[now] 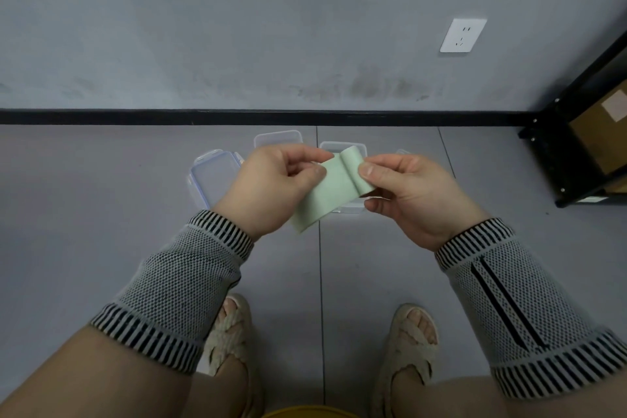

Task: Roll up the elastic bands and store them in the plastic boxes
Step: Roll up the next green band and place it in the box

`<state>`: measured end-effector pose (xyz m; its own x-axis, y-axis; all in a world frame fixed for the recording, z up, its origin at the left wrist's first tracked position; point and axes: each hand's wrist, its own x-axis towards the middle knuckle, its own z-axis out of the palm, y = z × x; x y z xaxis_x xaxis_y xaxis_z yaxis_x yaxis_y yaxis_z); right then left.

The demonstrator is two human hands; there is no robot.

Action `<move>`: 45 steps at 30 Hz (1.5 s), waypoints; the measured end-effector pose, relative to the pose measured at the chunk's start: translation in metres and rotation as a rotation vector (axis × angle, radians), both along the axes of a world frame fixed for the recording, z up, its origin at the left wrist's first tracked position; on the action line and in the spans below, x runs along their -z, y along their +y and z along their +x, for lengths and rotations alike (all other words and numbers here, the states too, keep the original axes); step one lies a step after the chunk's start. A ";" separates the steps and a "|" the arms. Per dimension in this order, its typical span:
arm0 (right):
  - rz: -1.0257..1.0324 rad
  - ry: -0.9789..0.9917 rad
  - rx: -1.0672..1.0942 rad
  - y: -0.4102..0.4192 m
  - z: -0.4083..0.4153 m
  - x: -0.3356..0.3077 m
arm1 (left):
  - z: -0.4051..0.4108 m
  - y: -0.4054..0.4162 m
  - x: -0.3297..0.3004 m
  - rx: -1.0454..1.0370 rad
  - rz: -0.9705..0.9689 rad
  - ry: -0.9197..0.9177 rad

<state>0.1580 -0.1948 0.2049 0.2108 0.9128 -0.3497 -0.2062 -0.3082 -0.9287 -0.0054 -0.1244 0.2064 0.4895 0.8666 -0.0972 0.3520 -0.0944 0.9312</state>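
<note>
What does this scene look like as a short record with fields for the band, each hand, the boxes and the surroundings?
band: pale green elastic band, far end rolled a few turns, rest hanging flat toward the person
left hand: pinches the band's left edge
right hand: pinches the band's right edge by the roll
plastic boxes: clear box on the floor behind the band, partly hidden; clear lid to its left
surroundings: grey floor, wall socket, black shelf at right

The single head-worn camera looked forward and steeply down, close above the floor [101, 180], which met the wall beyond.
</note>
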 end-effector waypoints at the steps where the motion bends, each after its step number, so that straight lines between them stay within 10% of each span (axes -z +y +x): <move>1: 0.003 -0.012 0.000 0.000 -0.001 0.000 | -0.001 0.000 0.000 0.000 -0.008 -0.013; 37: 0.149 -0.592 -0.003 0.004 -0.016 0.009 | 0.008 -0.003 0.005 -0.090 -0.189 -0.008; 45: 0.094 -0.042 0.156 0.003 -0.013 0.004 | 0.005 0.000 -0.003 -0.118 -0.324 -0.169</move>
<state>0.1445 -0.1913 0.2007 0.3652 0.8962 -0.2519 -0.2051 -0.1865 -0.9608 -0.0001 -0.1240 0.2092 0.4209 0.8554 -0.3018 0.1813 0.2467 0.9520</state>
